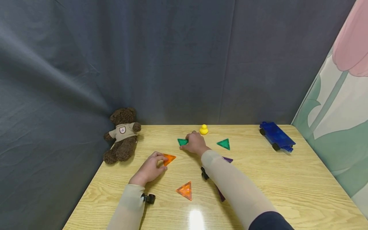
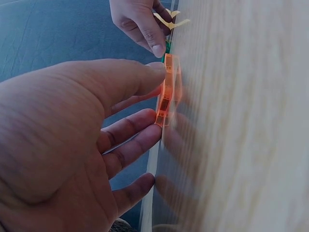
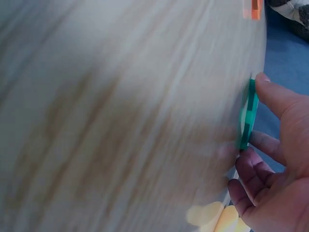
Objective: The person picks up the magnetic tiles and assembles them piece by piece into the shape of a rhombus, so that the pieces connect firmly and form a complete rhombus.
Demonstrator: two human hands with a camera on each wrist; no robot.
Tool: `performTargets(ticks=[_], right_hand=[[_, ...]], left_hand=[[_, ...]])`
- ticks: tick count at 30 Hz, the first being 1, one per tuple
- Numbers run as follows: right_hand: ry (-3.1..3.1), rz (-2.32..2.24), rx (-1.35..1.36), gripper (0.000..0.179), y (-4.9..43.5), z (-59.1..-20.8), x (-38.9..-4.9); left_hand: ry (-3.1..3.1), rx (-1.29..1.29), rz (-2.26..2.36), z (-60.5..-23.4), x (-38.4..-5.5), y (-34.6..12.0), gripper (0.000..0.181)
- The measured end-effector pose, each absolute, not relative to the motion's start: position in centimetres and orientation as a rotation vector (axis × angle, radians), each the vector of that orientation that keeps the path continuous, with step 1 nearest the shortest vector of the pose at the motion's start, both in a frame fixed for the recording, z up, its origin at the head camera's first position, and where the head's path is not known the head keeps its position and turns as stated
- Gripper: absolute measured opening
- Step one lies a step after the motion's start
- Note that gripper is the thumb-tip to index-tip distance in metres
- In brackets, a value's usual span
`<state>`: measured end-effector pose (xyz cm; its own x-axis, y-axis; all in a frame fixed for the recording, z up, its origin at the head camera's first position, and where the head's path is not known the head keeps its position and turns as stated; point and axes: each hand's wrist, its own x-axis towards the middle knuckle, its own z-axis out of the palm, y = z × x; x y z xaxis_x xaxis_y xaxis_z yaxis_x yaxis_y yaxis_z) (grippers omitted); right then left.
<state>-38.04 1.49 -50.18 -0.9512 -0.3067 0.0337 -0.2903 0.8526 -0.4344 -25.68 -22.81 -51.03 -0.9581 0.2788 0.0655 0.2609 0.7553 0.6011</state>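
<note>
Left hand [image 1: 149, 169] had an orange triangle [image 1: 169, 159] pinched at its edges, left of centre: thumb on one side, fingertips on the other, little finger apart from it. Right hand [image 1: 196, 143] held a green triangle [image 1: 182, 141] at the far middle, thumb at one end, forefinger at the other. We couldn't tell how firm either grip was, or whether either tile was off the tabletop [image 1: 287, 179].

Handling, our read: thin, stiff plastic, light, slick on the faces. We'd have taken them by the rims; flat faces looked harder to pick up, and a hard drop might have cracked one.

Others: second orange triangle [image 1: 185, 191] near middle, second green triangle [image 1: 224, 144] far, right of the right hand. Purple piece [image 1: 228, 159] stuck out from behind the right forearm; we couldn't make out its shape.

Containers: we saw no box or tray. Closest was a blue wheeled flatbed [image 1: 276, 137], far right. Yellow duck [image 1: 203, 129] sat at the far edge, brown bear [image 1: 123, 137] far left.
</note>
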Motion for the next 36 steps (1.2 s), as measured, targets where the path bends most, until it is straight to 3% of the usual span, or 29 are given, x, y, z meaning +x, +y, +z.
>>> performTargets(ticks=[6,23,36], right_hand=[[2.944,-0.779,-0.564,0.055,2.3,-50.0,-38.1],[2.709,-1.026,-0.607,0.057,5.1,-49.8,-38.5],[2.588,-1.226,-0.518,0.051,6.5,-49.9,-38.6]], left_hand=[[2.908,0.458,1.007,-51.0,-25.6,-22.8,0.033],[2.889,0.462,1.028,-51.2,-25.6,-23.0,0.033],[2.854,0.532,1.0,-50.9,-25.3,-22.5,0.037]])
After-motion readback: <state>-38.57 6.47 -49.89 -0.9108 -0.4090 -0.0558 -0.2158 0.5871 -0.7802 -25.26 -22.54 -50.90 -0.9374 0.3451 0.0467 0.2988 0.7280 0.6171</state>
